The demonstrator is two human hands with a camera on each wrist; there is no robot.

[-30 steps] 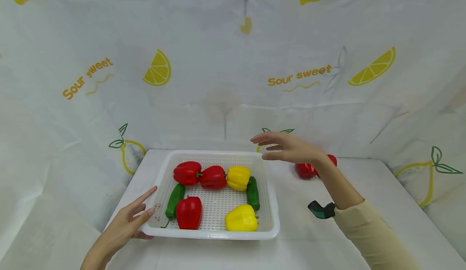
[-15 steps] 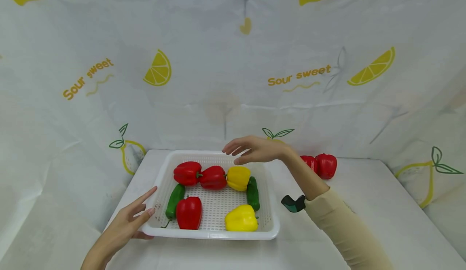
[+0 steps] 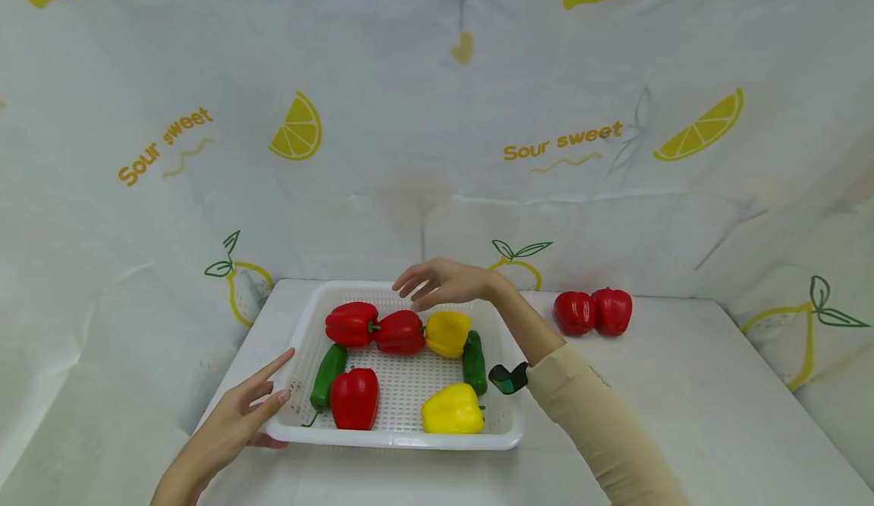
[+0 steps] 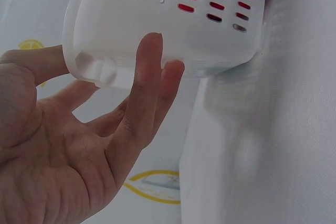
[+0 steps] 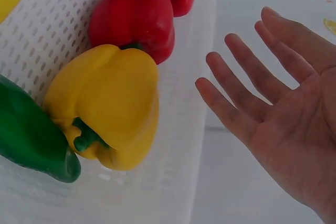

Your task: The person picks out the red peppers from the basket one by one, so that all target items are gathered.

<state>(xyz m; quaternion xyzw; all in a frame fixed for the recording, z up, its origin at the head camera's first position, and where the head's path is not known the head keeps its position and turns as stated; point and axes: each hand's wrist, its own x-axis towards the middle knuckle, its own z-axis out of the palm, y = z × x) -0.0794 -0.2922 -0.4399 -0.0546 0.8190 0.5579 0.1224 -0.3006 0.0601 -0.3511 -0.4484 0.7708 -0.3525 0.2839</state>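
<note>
A white plastic basket (image 3: 451, 441) holds red bell peppers (image 3: 354, 400), yellow bell peppers (image 3: 452, 409) and two long green peppers (image 3: 328, 376). My left hand (image 3: 235, 415) grips the basket's near left corner. In the left wrist view, its thumb passes behind the rim while its fingertips (image 4: 150, 51) lie along the outer wall. Above the basket's back side hangs my right hand (image 3: 447, 280), with nothing in it. Its palm and spread fingers show in the right wrist view, beside the rim near a yellow bell pepper (image 5: 107, 100) and a red one (image 5: 134, 17).
Two more red bell peppers (image 3: 612, 311) sit side by side at the back right of the white table (image 3: 655, 400). A white sheet (image 3: 410, 149) printed with lemons hangs behind the table. A dark strap piece (image 3: 508, 378) sticks out by the right sleeve.
My right hand has moved left, from beyond the basket's back right corner to above its back rim, uncovering both red bell peppers outside. My left hand and the basket have stayed put.
</note>
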